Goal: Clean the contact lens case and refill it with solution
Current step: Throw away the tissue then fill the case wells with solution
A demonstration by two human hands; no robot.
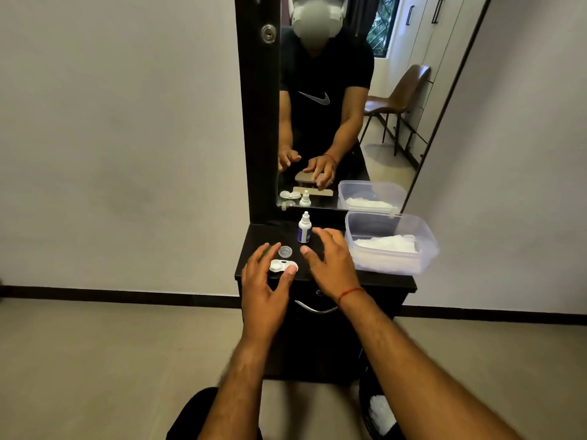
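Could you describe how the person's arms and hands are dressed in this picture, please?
Both forearms are bare, with no sleeves reaching them. The left hand wears nothing. The right hand has a thin red thread bracelet tied around its wrist. No gloves, rings or watch can be made out.

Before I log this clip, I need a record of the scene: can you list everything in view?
Lens case: one, white, front left of the dresser top, caps off, left thumb at its right well.
Clear cap: one, see-through, just behind the case.
Green cap: one, mostly hidden behind the left fingers.
Solution bottle: one, white with blue label, upright at centre back.
Plastic tub: one, clear, right side, white tissue inside.
Dresser: one, black, metal drawer handle.
Mirror: one, black frame, reflects the person and a brown chair.
Left hand: open, over the case.
Right hand: open, hovering empty; red thread at the wrist.
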